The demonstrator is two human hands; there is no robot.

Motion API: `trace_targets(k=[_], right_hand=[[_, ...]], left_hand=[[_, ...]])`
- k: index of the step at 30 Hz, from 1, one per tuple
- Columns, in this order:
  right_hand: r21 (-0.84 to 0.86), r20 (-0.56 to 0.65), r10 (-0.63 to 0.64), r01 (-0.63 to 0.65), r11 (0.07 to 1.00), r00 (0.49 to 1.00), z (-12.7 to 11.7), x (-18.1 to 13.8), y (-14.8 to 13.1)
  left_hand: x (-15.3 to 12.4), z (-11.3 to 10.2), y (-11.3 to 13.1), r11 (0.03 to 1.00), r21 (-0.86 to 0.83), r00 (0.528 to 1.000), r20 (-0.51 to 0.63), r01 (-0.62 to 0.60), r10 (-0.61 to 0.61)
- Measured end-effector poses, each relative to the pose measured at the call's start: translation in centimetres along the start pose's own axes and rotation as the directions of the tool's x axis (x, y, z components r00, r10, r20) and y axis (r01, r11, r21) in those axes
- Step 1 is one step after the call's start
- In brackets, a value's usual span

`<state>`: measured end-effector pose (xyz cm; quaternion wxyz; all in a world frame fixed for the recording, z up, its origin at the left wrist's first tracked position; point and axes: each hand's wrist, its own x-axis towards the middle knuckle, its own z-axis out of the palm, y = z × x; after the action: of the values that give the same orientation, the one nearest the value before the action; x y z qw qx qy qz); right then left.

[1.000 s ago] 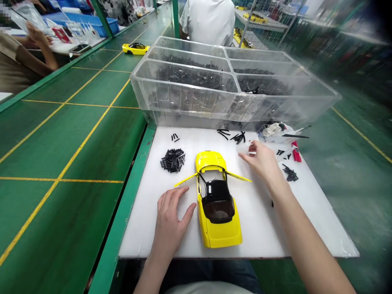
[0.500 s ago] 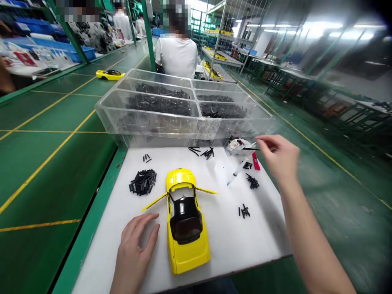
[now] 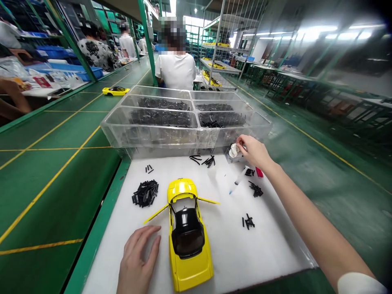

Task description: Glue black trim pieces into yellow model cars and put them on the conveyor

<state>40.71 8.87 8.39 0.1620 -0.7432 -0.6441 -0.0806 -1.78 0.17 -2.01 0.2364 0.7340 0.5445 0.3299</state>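
A yellow toy car body [image 3: 191, 267] with a black roof lies on the white work surface, its two doors [image 3: 155, 213] swung out. My left hand [image 3: 139, 257] rests just left of the car, thumb and fingers apart, holding nothing. At the back right my right hand [image 3: 252, 150] pinches a crumpled white cloth [image 3: 234, 151] at a small clear box [image 3: 228, 156]. A syringe with a blue tip [image 3: 239, 180] and a red object [image 3: 259, 172] lie close to that hand's forearm.
Piles of short black strips lie at left [image 3: 145, 193] and right [image 3: 255, 189], with longer black strips [image 3: 209, 161] at the back. A clear compartment bin [image 3: 153, 136] stands behind. Left runs a green conveyor [image 3: 61, 171] carrying another yellow car [image 3: 115, 91]. A person in white [image 3: 176, 69] sits ahead.
My right hand has moved left to the white cloth at the small box, its fingers now on it. My left hand stays beside the car. The view has tilted slightly upward.
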Motion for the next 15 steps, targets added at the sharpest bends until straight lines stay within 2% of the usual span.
trace_targets(k=[4,6,9,10,11,12,13,15], right_hand=[[0.072,-0.069,0.096,-0.091,0.993,0.993,0.0,0.3,0.6],[0.113,-0.117,0.128,-0.115,0.987,0.985,-0.8,0.3,0.5],[0.242,-0.273,0.171,-0.104,0.965,0.947,-3.2,-1.5,-1.2],[0.356,-0.364,0.188,-0.050,0.933,0.912,-4.0,-2.8,-2.4],[0.470,-0.475,0.227,0.027,0.882,0.850,-4.8,-4.4,-3.8],[0.565,-0.508,0.214,0.135,0.814,0.834,-5.3,-6.2,-5.6],[0.627,-0.519,0.189,0.220,0.748,0.834,-5.6,-8.2,-7.7],[0.706,-0.382,-0.023,0.308,0.638,0.924,-5.4,-12.1,-12.1]], left_hand=[[0.1,-0.2,0.5,1.000,-0.020,1.000,-0.002,0.001,-0.001],[0.1,-0.6,0.8,0.999,-0.041,1.000,-0.020,0.004,-0.005],[-0.7,-1.5,1.9,0.995,-0.096,0.990,-0.136,0.033,-0.046],[-1.1,-1.9,2.5,0.991,-0.124,0.982,-0.176,0.043,-0.064],[-1.6,-2.2,3.3,0.986,-0.160,0.976,-0.200,0.049,-0.081],[-2.1,-2.4,4.2,0.977,-0.206,0.974,-0.203,0.054,-0.097],[-2.6,-2.4,5.2,0.962,-0.266,0.977,-0.184,0.058,-0.109],[-3.3,-2.3,7.3,0.898,-0.433,0.988,-0.092,0.073,-0.124]])
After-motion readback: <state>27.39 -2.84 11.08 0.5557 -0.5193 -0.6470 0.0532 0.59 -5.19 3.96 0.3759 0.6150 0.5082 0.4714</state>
